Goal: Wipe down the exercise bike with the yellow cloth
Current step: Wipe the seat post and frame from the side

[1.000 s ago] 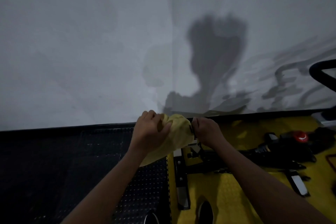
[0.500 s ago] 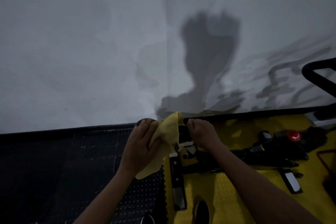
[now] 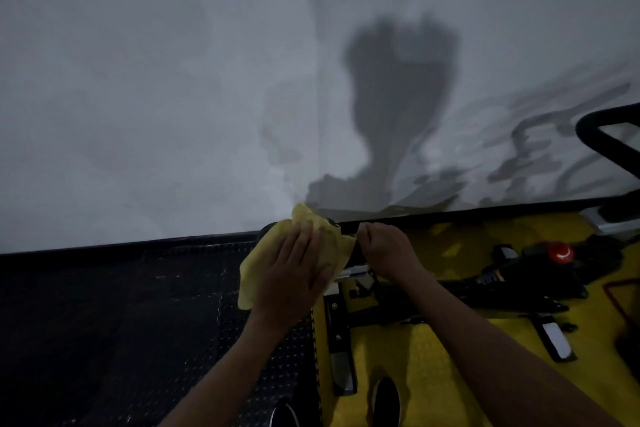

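My left hand (image 3: 294,274) lies flat, fingers spread, on the yellow cloth (image 3: 266,253), pressing it over a black part of the exercise bike, likely the saddle, whose dark edge (image 3: 266,229) peeks out at the cloth's top left. My right hand (image 3: 384,250) is closed around a black part of the bike right beside the cloth. The bike's black frame (image 3: 502,284) runs off to the right, with a red knob (image 3: 560,253) on top and a pedal (image 3: 554,340) below. Most of the covered part is hidden.
A grey wall (image 3: 173,80) fills the upper view, close behind the bike. Black studded matting (image 3: 104,322) covers the floor at left, yellow matting (image 3: 433,350) at right. The bike's black handlebar (image 3: 609,142) juts in at the right edge. My shoes (image 3: 386,402) show at the bottom.
My left hand has gone from bunching the cloth to lying flat on top of it and has slid left and down. My right hand has kept its grip.
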`<state>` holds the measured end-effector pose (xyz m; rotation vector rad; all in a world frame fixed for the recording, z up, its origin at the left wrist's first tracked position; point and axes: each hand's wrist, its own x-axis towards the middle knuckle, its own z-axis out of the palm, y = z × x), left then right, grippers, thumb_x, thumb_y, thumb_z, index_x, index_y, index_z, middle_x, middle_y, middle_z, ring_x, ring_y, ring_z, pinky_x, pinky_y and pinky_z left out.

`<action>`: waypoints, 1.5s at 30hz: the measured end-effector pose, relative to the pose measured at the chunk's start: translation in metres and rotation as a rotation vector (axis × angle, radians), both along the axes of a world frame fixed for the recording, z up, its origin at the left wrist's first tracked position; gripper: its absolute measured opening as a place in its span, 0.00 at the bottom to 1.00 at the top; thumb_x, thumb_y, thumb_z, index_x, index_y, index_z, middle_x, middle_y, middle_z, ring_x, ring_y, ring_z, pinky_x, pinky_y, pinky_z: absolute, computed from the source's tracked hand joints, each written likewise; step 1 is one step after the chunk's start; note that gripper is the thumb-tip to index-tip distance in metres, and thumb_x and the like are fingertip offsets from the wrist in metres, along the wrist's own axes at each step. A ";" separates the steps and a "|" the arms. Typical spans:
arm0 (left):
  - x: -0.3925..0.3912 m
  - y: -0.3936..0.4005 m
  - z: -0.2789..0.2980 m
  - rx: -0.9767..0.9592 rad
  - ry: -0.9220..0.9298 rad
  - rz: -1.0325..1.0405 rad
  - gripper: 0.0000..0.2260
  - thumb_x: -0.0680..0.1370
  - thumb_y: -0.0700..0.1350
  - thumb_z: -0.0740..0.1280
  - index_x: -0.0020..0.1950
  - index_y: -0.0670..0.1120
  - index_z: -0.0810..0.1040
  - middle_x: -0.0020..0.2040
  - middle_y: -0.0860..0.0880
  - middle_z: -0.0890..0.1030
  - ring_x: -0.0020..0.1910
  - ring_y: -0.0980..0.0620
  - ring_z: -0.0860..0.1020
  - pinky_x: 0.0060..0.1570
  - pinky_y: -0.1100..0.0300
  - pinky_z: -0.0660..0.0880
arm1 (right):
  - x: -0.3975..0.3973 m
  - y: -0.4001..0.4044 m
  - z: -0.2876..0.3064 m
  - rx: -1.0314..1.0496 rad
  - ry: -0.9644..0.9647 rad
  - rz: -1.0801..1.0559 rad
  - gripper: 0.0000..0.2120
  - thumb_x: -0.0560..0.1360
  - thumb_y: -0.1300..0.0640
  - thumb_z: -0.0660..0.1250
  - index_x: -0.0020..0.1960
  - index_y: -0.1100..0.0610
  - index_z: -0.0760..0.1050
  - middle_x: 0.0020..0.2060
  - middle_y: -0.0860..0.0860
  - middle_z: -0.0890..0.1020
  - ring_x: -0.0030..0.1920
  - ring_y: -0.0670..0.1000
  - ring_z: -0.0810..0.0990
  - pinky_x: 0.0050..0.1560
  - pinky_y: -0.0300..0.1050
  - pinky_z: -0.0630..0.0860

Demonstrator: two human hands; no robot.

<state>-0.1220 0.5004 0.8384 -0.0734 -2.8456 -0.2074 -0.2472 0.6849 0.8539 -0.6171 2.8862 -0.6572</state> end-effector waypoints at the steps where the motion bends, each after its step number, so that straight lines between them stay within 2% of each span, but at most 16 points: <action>1: 0.003 -0.006 0.000 0.021 0.012 -0.021 0.28 0.82 0.57 0.63 0.77 0.42 0.68 0.77 0.44 0.68 0.78 0.45 0.64 0.75 0.46 0.64 | 0.000 0.001 -0.002 0.004 0.001 -0.002 0.21 0.84 0.50 0.51 0.39 0.58 0.72 0.36 0.56 0.78 0.38 0.57 0.75 0.37 0.48 0.65; 6: -0.009 -0.018 0.012 0.210 -0.031 0.179 0.29 0.82 0.60 0.57 0.76 0.43 0.69 0.76 0.44 0.68 0.76 0.46 0.65 0.75 0.48 0.64 | -0.004 0.000 -0.002 0.004 0.021 -0.009 0.21 0.83 0.49 0.50 0.40 0.58 0.72 0.35 0.55 0.77 0.37 0.57 0.75 0.37 0.47 0.66; 10: -0.035 0.022 0.017 0.093 -0.120 0.347 0.27 0.82 0.56 0.53 0.72 0.40 0.74 0.72 0.40 0.73 0.75 0.41 0.67 0.75 0.45 0.62 | -0.005 0.000 -0.004 0.044 0.026 -0.004 0.21 0.83 0.50 0.50 0.40 0.58 0.73 0.36 0.55 0.78 0.36 0.56 0.74 0.37 0.47 0.65; 12: -0.036 0.036 0.010 0.094 -0.108 0.301 0.26 0.84 0.55 0.52 0.70 0.38 0.75 0.71 0.39 0.75 0.73 0.39 0.69 0.74 0.44 0.61 | -0.003 0.002 -0.004 0.015 0.013 0.001 0.21 0.84 0.50 0.51 0.39 0.59 0.71 0.34 0.55 0.76 0.36 0.57 0.74 0.37 0.48 0.66; 18: 0.003 0.007 -0.008 -0.098 -0.022 -0.029 0.28 0.84 0.58 0.57 0.79 0.41 0.64 0.78 0.41 0.66 0.79 0.41 0.61 0.75 0.44 0.62 | -0.001 0.000 -0.001 0.004 0.011 0.019 0.20 0.84 0.52 0.52 0.38 0.59 0.70 0.33 0.55 0.74 0.36 0.58 0.74 0.37 0.51 0.68; 22: -0.002 -0.012 0.000 0.008 -0.022 0.071 0.28 0.83 0.58 0.59 0.77 0.41 0.68 0.77 0.43 0.68 0.79 0.44 0.62 0.75 0.45 0.61 | -0.003 -0.002 -0.004 0.001 0.032 0.012 0.20 0.83 0.50 0.51 0.38 0.57 0.69 0.34 0.55 0.75 0.37 0.59 0.75 0.37 0.48 0.65; 26: -0.040 0.010 0.015 0.015 -0.120 0.325 0.23 0.83 0.57 0.53 0.63 0.43 0.78 0.63 0.43 0.79 0.68 0.41 0.72 0.71 0.46 0.65 | -0.005 -0.001 -0.005 0.051 0.057 0.028 0.20 0.82 0.48 0.47 0.41 0.56 0.71 0.39 0.57 0.80 0.41 0.60 0.78 0.38 0.48 0.65; 28: -0.054 0.025 0.014 0.035 -0.135 0.315 0.22 0.84 0.52 0.52 0.52 0.42 0.81 0.52 0.41 0.83 0.59 0.37 0.76 0.70 0.44 0.65 | -0.005 0.001 -0.006 0.074 0.067 0.071 0.24 0.77 0.45 0.39 0.43 0.56 0.71 0.41 0.57 0.80 0.41 0.60 0.78 0.37 0.48 0.63; 30: -0.053 0.038 0.006 0.013 -0.125 0.238 0.22 0.85 0.50 0.49 0.49 0.43 0.80 0.47 0.42 0.82 0.54 0.37 0.77 0.71 0.43 0.63 | -0.004 0.003 -0.008 0.093 0.085 0.103 0.27 0.74 0.45 0.36 0.43 0.56 0.70 0.41 0.57 0.79 0.42 0.60 0.78 0.38 0.49 0.62; 32: -0.037 0.039 0.003 0.048 -0.133 0.133 0.22 0.86 0.53 0.49 0.59 0.43 0.79 0.57 0.43 0.80 0.63 0.40 0.75 0.73 0.46 0.61 | -0.003 0.003 -0.008 0.056 0.078 0.073 0.23 0.80 0.46 0.42 0.41 0.57 0.70 0.40 0.58 0.79 0.41 0.61 0.77 0.38 0.48 0.62; 34: -0.016 0.025 0.004 0.005 -0.123 0.005 0.25 0.85 0.56 0.50 0.74 0.43 0.71 0.72 0.44 0.73 0.74 0.42 0.68 0.75 0.46 0.60 | -0.004 0.002 -0.007 0.052 0.064 0.062 0.20 0.84 0.50 0.49 0.41 0.58 0.71 0.39 0.59 0.79 0.41 0.61 0.77 0.38 0.49 0.64; 37: 0.000 -0.015 0.002 -0.035 -0.056 -0.124 0.25 0.85 0.57 0.54 0.77 0.44 0.68 0.78 0.46 0.66 0.78 0.46 0.63 0.77 0.47 0.60 | -0.003 0.001 -0.006 0.049 0.030 0.043 0.19 0.84 0.51 0.50 0.39 0.57 0.69 0.36 0.56 0.76 0.40 0.60 0.76 0.38 0.49 0.64; 39: -0.005 -0.031 0.007 0.091 -0.031 -0.052 0.22 0.84 0.56 0.58 0.73 0.46 0.72 0.75 0.47 0.71 0.75 0.48 0.67 0.75 0.49 0.64 | -0.002 0.000 -0.005 0.059 0.025 0.038 0.18 0.84 0.51 0.50 0.39 0.57 0.67 0.36 0.56 0.76 0.39 0.60 0.76 0.38 0.49 0.65; 41: -0.024 -0.035 0.017 0.228 -0.008 0.073 0.17 0.83 0.54 0.60 0.66 0.46 0.76 0.64 0.47 0.77 0.63 0.49 0.75 0.64 0.50 0.73 | -0.001 -0.001 -0.003 0.055 0.012 0.033 0.18 0.84 0.51 0.50 0.40 0.57 0.68 0.36 0.56 0.75 0.39 0.60 0.75 0.38 0.50 0.67; 43: -0.047 -0.030 0.024 0.189 -0.028 0.191 0.13 0.80 0.51 0.60 0.53 0.44 0.79 0.49 0.44 0.81 0.48 0.43 0.80 0.48 0.48 0.78 | 0.000 -0.001 0.000 0.044 0.002 0.024 0.19 0.84 0.51 0.50 0.39 0.57 0.68 0.35 0.54 0.73 0.39 0.60 0.76 0.39 0.50 0.68; 45: -0.057 -0.019 0.039 0.064 -0.147 0.307 0.14 0.79 0.50 0.60 0.46 0.42 0.79 0.42 0.43 0.80 0.41 0.40 0.79 0.42 0.47 0.76 | 0.000 0.000 0.001 0.042 -0.005 0.018 0.19 0.84 0.51 0.50 0.38 0.57 0.68 0.35 0.55 0.76 0.40 0.61 0.77 0.39 0.49 0.66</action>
